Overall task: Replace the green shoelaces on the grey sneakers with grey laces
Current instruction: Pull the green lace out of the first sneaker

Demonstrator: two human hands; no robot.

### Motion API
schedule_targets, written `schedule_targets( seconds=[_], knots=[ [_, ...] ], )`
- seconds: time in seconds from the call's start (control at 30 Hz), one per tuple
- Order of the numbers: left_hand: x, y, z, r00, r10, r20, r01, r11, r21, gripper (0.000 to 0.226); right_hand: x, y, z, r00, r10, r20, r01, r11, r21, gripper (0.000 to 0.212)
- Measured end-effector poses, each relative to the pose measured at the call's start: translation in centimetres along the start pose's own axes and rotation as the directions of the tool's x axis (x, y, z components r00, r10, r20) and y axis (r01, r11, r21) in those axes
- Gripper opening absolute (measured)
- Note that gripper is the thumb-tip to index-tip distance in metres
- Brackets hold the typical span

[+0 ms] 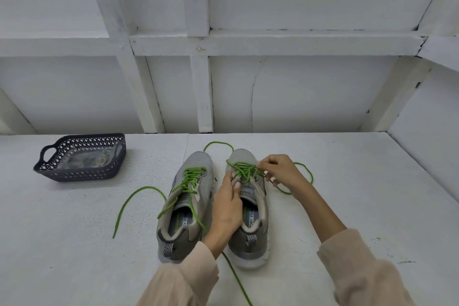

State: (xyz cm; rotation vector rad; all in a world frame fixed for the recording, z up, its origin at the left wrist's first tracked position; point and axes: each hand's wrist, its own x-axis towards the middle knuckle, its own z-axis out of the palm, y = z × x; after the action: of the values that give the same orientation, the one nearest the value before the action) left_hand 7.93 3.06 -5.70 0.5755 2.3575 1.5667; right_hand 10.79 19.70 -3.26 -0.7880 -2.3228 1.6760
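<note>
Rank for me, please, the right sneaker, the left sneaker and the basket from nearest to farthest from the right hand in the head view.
From the right hand, which pinches the green lace:
1. right sneaker, directly under it.
2. left sneaker, next over to the left.
3. basket, far left near the wall.

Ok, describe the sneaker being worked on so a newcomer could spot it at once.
On the white table, right of the dark basket, stand two grey sneakers. It is the right-hand sneaker, gripped by the left hand; the right hand pinches its green lace, pulled loose, while the left-hand sneaker's lies in even rows.
</note>
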Motion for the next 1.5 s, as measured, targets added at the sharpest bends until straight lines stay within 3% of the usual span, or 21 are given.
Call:
schedule_targets(
  seconds=[0.07, 0.17, 0.3, 0.33, 0.47, 0.5, 0.57, 0.63, 0.67, 0.77, 0.83, 0.97, 1.03, 1.17, 1.23, 1.37, 1.5],
  knots=[
    [0.0, 0.0, 0.0, 1.000, -0.005, -0.006, 0.005, 1.000, 0.002, 0.041, -0.3, 0.1, 0.0, 0.997, 0.042, 0.070, -0.043, 0.999, 0.009, 0.028],
    [0.0, 0.0, 0.0, 1.000, -0.009, -0.003, 0.009, 1.000, 0.012, 0.041, -0.8, 0.4, 0.2, 0.985, 0.041, 0.167, -0.029, 0.997, -0.073, 0.020],
    [-0.1, 0.1, -0.1, 1.000, 0.007, -0.002, -0.007, 1.000, 0.012, 0.040, -0.4, 0.1, -0.4, 0.998, 0.003, -0.064, 0.006, 0.990, 0.142, 0.013],
    [-0.1, 0.1, -0.1, 1.000, 0.004, -0.004, -0.004, 1.000, 0.012, 0.040, -0.5, 0.1, -0.6, 0.998, 0.022, -0.063, -0.011, 0.986, 0.169, 0.016],
    [0.0, -0.1, 0.0, 1.000, -0.001, -0.001, 0.001, 1.000, 0.004, 0.040, -1.2, 0.3, 0.0, 0.981, 0.102, 0.164, -0.096, 0.994, -0.044, 0.029],
    [0.0, -0.2, -0.1, 1.000, -0.004, 0.001, 0.004, 1.000, 0.002, 0.040, -1.2, 0.4, 0.2, 0.985, 0.082, 0.153, -0.077, 0.996, -0.042, 0.023],
    [0.0, -0.3, -0.1, 1.000, -0.007, 0.006, 0.007, 1.000, -0.007, 0.041, -0.9, 0.2, 0.0, 0.999, 0.032, -0.022, -0.030, 0.996, 0.083, 0.009],
    [0.0, -0.3, -0.1, 1.000, -0.007, 0.010, 0.007, 1.000, -0.011, 0.042, -0.6, 0.2, -0.6, 0.976, 0.074, -0.205, -0.016, 0.962, 0.271, 0.011],
    [0.0, -0.3, -0.1, 1.000, -0.004, 0.012, 0.005, 1.000, -0.012, 0.042, -0.5, 0.2, -0.8, 0.973, 0.100, -0.205, -0.034, 0.952, 0.304, 0.013],
    [0.1, -0.3, -0.1, 1.000, -0.006, 0.020, 0.006, 1.000, -0.028, 0.042, -1.2, 0.1, -0.3, 0.985, 0.156, 0.071, -0.162, 0.983, 0.083, 0.009],
    [0.0, -0.3, -0.2, 1.000, -0.002, 0.023, 0.002, 1.000, -0.023, 0.043, -1.5, 0.2, 0.0, 0.975, 0.147, 0.167, -0.145, 0.989, -0.024, 0.011],
    [0.1, -0.3, -0.2, 0.999, -0.002, 0.032, 0.003, 0.999, -0.039, 0.043, -0.7, 0.5, -0.2, 0.981, 0.097, -0.169, -0.053, 0.968, 0.244, 0.014],
    [0.1, -0.5, -0.1, 1.000, -0.004, 0.026, 0.005, 0.999, -0.031, 0.043, -0.5, 0.8, -0.5, 0.964, 0.146, -0.220, -0.068, 0.943, 0.325, 0.012],
    [0.2, -0.7, 0.0, 1.000, 0.002, 0.012, -0.001, 1.000, -0.011, 0.043, -1.1, 1.0, -0.3, 0.977, 0.163, 0.136, -0.173, 0.983, 0.067, 0.006],
    [0.2, -0.6, 0.0, 1.000, 0.006, 0.012, -0.005, 1.000, -0.017, 0.043, -1.3, 1.0, -0.1, 0.978, 0.115, 0.173, -0.120, 0.993, 0.016, 0.012],
    [0.2, -0.5, -0.1, 1.000, 0.008, 0.018, -0.007, 1.000, -0.028, 0.043, -1.2, 0.7, 0.1, 0.994, 0.055, 0.091, -0.062, 0.995, 0.079, 0.014],
    [0.1, -0.5, -0.2, 1.000, -0.001, 0.031, 0.002, 0.999, -0.052, 0.044, -0.3, 0.3, -0.7, 0.953, 0.099, -0.288, 0.016, 0.928, 0.371, 0.009]
  ],
)
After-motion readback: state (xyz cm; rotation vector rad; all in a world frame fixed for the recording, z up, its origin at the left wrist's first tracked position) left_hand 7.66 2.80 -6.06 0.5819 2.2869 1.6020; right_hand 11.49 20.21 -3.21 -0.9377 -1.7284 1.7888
